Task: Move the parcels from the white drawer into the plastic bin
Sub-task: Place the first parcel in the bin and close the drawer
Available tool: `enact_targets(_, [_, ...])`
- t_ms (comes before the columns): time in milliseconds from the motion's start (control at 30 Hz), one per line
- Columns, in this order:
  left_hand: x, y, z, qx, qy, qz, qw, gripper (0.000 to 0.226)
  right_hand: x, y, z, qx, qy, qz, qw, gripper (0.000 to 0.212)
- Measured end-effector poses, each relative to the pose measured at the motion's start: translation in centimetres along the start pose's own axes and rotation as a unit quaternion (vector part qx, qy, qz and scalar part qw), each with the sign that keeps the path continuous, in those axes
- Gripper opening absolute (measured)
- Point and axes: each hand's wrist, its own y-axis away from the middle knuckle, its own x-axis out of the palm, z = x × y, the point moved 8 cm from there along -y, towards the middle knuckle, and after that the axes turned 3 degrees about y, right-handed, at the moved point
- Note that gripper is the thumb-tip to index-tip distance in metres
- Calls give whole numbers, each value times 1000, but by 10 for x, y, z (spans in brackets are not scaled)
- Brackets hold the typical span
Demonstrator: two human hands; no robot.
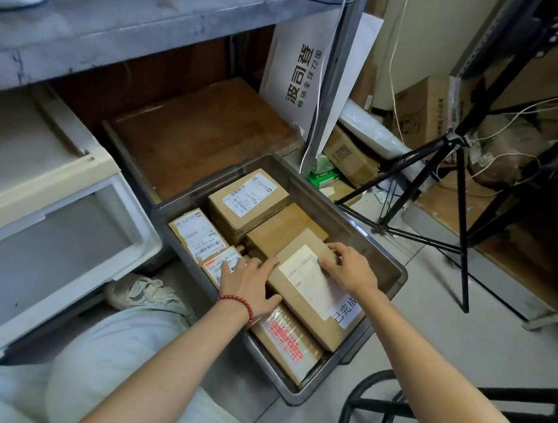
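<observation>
A: Long parcel (300,289) is lying on other parcels (248,197) in the plastic bin (398,279), away from the white drawer (63,223). It is a brown carton showing a white label.

B: Handling?

A: Judging it stiff and fairly light; gripping both ends is looking safest. Left hand (249,284) is pressing straight fingers against its left edge. Right hand (350,270) is curling over the far end, thumb on the label.

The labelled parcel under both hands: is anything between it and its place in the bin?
No barrier: the left hand and right hand touch the labelled parcel directly, and it is already inside the plastic bin. It lies on other parcels, including the red-taped parcel, so it likely cannot reach the floor.
</observation>
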Motion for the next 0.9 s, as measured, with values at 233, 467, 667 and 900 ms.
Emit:
enact_targets(233, [-42, 25, 41, -47, -109, -28, 993, 76, -15, 19, 38, -56, 114, -62, 990, 68])
enact_targets(467, [-103, 89, 124, -138, -67, -138, 978, 62, -6, 36, 173, -222, 142, -74, 962, 60])
enact_targets(667, [-132, 188, 217, -286, -35, -194, 938, 59, 27, 76, 303, -377, 124, -75, 915, 48])
enact_targets(900, [-125, 281, 290, -400, -18, -226, 888, 57, 76, 135, 407, -497, 160, -47, 852, 46])
